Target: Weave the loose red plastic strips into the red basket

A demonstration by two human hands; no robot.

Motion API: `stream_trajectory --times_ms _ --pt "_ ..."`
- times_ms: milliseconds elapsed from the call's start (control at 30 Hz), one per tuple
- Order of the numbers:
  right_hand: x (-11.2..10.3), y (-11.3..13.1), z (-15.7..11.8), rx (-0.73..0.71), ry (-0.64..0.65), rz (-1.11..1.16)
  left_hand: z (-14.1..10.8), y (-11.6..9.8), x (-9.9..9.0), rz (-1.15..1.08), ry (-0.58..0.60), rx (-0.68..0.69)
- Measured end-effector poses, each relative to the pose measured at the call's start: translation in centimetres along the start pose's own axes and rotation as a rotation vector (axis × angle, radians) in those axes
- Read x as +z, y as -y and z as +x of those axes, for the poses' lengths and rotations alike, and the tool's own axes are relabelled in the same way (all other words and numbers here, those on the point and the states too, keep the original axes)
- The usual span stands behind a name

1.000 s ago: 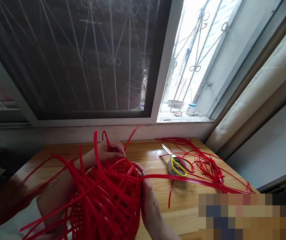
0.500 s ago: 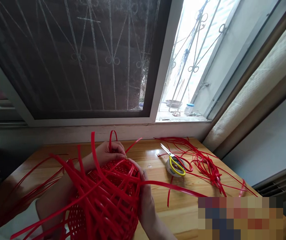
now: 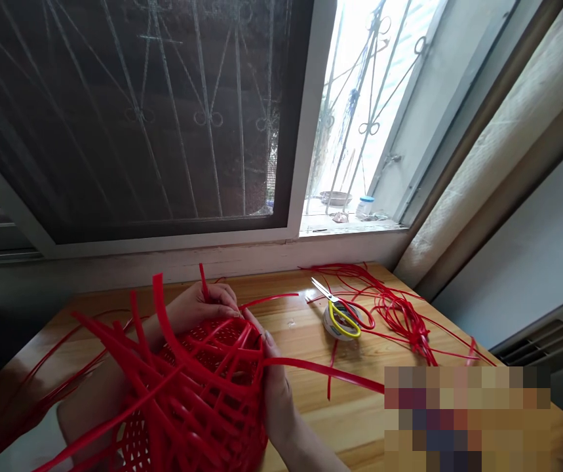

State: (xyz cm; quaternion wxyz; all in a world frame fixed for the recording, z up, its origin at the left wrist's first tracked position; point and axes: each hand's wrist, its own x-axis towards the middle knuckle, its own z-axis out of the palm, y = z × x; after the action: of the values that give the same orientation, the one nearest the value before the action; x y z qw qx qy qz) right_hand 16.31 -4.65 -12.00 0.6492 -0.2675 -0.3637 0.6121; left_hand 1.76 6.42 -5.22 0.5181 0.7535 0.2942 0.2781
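A half-woven red basket (image 3: pixel 212 400) of flat plastic strips lies tilted toward me, with several long loose strip ends sticking out on its left. At its far rim, my left hand (image 3: pixel 212 303) pinches a thin red strip (image 3: pixel 204 278) that stands up between the fingers. My right hand (image 3: pixel 276 387) wraps round the right side of the basket, its fingertips at the upper rim close to my left hand. Another long strip (image 3: pixel 325 372) runs out to the right past that hand. The basket hides part of my right fingers.
On the wooden table (image 3: pixel 305 419), scissors (image 3: pixel 343 314) with red and yellow handles rest on a roll of tape (image 3: pixel 335 328). A tangled bundle of red strips (image 3: pixel 404 321) lies right of them. The window sill holds a jar (image 3: pixel 364 207) and a shallow dish (image 3: pixel 336 198).
The view has shifted slightly. The looped strip at my left hand now stands as a straight end, and the strip beyond the rim lies flatter to the right. Both hands remain on the basket.
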Motion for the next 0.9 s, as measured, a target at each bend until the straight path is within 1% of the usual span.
stream_trajectory --times_ms 133,300,500,600,733,900 --pt "-0.1 0.0 0.0 -0.036 -0.002 -0.059 -0.2 -0.4 0.1 -0.008 0.021 -0.04" --pt "0.1 0.8 -0.1 -0.101 0.007 -0.099 -0.9 -1.0 0.1 -0.06 -0.024 -0.042" --pt "0.1 1.2 -0.2 -0.082 -0.012 -0.126 -1.4 -1.0 -0.6 -0.056 -0.105 -0.043" --pt "0.2 1.3 -0.1 -0.071 0.015 -0.114 -1.2 -1.0 -0.7 -0.059 -0.131 -0.071" --pt "0.2 1.3 0.0 -0.096 0.0 -0.114 -1.6 -1.2 -0.6 -0.156 -0.124 -0.16" --pt "0.0 1.2 0.0 -0.104 -0.046 -0.132 -2.7 -1.3 -0.9 -0.28 -0.087 -0.183"
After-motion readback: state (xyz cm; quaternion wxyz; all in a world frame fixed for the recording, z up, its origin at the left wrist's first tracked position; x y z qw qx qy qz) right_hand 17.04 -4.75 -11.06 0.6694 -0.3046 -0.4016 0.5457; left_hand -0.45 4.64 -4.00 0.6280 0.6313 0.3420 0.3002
